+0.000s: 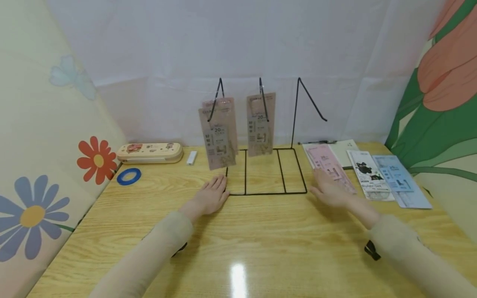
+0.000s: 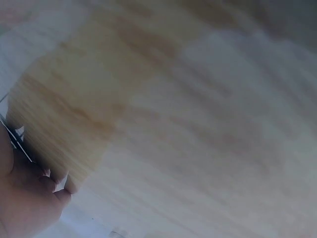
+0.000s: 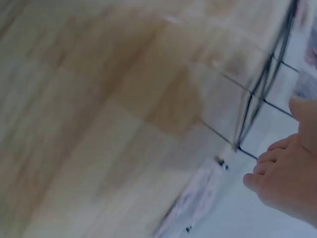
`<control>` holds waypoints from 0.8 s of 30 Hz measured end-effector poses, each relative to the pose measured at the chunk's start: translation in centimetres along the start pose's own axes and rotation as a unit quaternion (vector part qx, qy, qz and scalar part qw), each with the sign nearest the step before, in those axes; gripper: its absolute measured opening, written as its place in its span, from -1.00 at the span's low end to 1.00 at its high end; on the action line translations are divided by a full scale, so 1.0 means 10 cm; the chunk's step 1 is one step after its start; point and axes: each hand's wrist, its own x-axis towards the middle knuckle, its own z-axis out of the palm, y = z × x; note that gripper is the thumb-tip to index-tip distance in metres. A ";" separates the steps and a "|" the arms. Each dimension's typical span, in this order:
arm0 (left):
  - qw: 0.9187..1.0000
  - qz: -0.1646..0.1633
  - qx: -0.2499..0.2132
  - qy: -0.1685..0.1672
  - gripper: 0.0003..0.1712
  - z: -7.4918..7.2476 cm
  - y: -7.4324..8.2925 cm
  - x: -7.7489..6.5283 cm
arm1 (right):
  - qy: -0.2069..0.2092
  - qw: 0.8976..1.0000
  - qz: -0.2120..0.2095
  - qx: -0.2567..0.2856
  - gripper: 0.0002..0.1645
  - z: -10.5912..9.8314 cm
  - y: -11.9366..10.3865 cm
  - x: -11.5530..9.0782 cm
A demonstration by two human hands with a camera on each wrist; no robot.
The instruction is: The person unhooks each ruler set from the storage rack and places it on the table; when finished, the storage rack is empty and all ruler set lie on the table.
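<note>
A black wire display rack (image 1: 275,193) stands on the wooden table with three upright hooks. Two pink ruler-set packets (image 1: 220,145) hang on its left hook, and at least one more pink packet (image 1: 261,128) hangs on the middle hook; the right hook (image 1: 312,98) is bare. My left hand (image 1: 208,198) rests on the table at the rack's front left corner, fingers extended. To the rack's right, my right hand (image 1: 329,191) reaches over the lower edge of a flat pink ruler-set packet (image 1: 325,159). Its fingers look straight in the right wrist view; whether they touch the packet I cannot tell.
Right of the pink packet lie a white ruler-set packet (image 1: 367,171) and a blue one (image 1: 396,174). Behind it are a notebook (image 1: 346,149) and a dark pen (image 1: 319,142). At the left sit a pencil case (image 1: 150,153), a blue tape roll (image 1: 128,176) and a white eraser (image 1: 191,157).
</note>
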 end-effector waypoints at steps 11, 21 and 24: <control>1.000 -0.004 -0.004 0.000 -0.30 -0.01 0.01 -0.02 | -0.045 0.998 0.013 -0.044 -0.27 0.31 -0.09 0.21; 1.000 0.001 -0.008 -0.004 -0.30 -0.02 0.01 -0.02 | -0.082 0.994 0.051 -0.052 -0.26 0.35 -0.05 0.27; 1.000 0.003 -0.008 -0.006 -0.29 -0.02 0.01 -0.02 | -0.085 0.993 0.044 -0.063 -0.27 0.35 -0.05 0.28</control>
